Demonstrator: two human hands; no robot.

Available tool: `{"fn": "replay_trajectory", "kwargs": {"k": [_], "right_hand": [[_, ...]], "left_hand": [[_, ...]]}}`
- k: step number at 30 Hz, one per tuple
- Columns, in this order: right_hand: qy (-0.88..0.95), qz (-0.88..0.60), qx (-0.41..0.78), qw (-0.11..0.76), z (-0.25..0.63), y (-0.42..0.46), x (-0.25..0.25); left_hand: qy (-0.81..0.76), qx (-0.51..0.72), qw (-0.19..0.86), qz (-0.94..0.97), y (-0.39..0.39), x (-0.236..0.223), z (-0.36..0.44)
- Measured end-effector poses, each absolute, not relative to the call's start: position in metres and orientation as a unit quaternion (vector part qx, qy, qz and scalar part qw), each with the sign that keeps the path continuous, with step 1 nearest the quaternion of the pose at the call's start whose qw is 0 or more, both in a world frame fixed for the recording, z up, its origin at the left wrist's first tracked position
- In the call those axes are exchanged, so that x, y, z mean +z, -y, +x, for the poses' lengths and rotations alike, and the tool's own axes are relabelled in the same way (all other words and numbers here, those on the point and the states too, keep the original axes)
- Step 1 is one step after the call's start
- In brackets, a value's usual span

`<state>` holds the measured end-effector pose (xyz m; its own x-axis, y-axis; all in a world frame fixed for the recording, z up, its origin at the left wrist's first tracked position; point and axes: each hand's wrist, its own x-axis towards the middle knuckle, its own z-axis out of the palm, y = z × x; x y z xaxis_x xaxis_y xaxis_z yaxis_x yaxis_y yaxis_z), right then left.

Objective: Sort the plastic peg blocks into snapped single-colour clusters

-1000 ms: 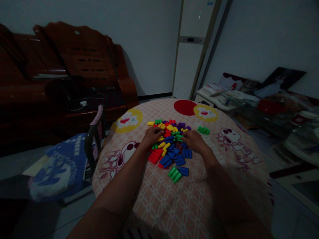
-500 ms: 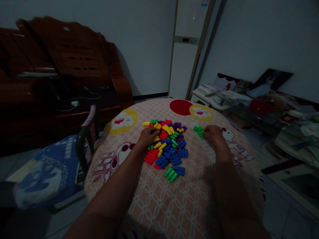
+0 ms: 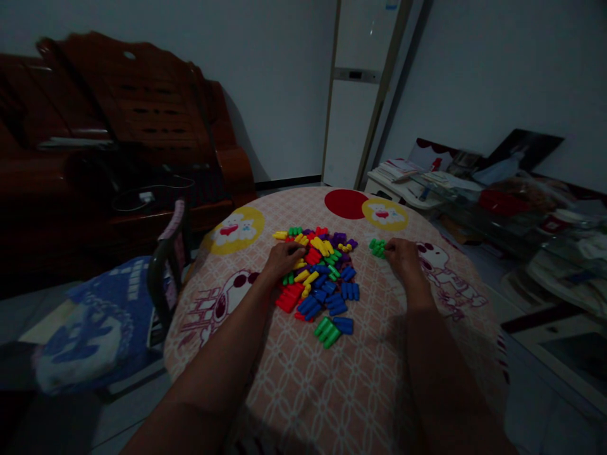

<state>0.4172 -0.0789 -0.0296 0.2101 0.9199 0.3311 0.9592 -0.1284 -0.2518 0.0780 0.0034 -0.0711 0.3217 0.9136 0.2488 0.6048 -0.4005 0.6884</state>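
A heap of small plastic pegs in red, yellow, blue, green and purple lies on a round table covered with a pink cartoon cloth. My left hand rests curled on the heap's left edge, fingers closed over some pieces. My right hand is to the right of the heap, its fingertips pinched at a separate small group of green pegs. Two green pegs and a blue one lie apart at the near side of the heap.
A chair with a blue cushion stands at the table's left. A dark wooden sofa fills the back left. A tall white unit stands against the far wall. Low cluttered shelves run along the right.
My right hand left the heap and moved right to the small green group. My left hand stayed on the heap's left edge. The camera shifted slightly.
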Motion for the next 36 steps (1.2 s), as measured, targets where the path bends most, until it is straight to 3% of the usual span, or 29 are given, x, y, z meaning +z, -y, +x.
{"fn": "replay_trajectory", "kwargs": {"k": [6, 10, 14, 20, 29, 36], "right_hand": [[0.619, -0.745, -0.063, 0.243, 0.404, 0.078, -0.015], [0.692, -0.666, 0.021, 0.278, 0.366, 0.076, -0.014], [0.758, -0.605, 0.051, 0.239, 0.328, 0.073, -0.032], [0.779, -0.596, 0.037, 0.191, 0.312, 0.072, -0.039], [0.628, -0.678, 0.109, 0.365, 0.372, 0.077, -0.007], [0.508, -0.773, 0.040, 0.378, 0.449, 0.095, -0.003]], "left_hand": [[-0.497, 0.314, 0.240, 0.773, 0.001, -0.068, 0.079], [-0.496, 0.349, 0.234, 0.760, 0.007, -0.065, 0.082], [-0.392, 0.380, 0.197, 0.814, 0.014, -0.062, 0.091], [-0.318, 0.300, 0.162, 0.885, 0.023, -0.062, 0.106], [-0.453, 0.355, 0.170, 0.800, 0.014, -0.059, 0.090], [-0.513, 0.420, 0.250, 0.706, 0.009, -0.056, 0.081]]}}
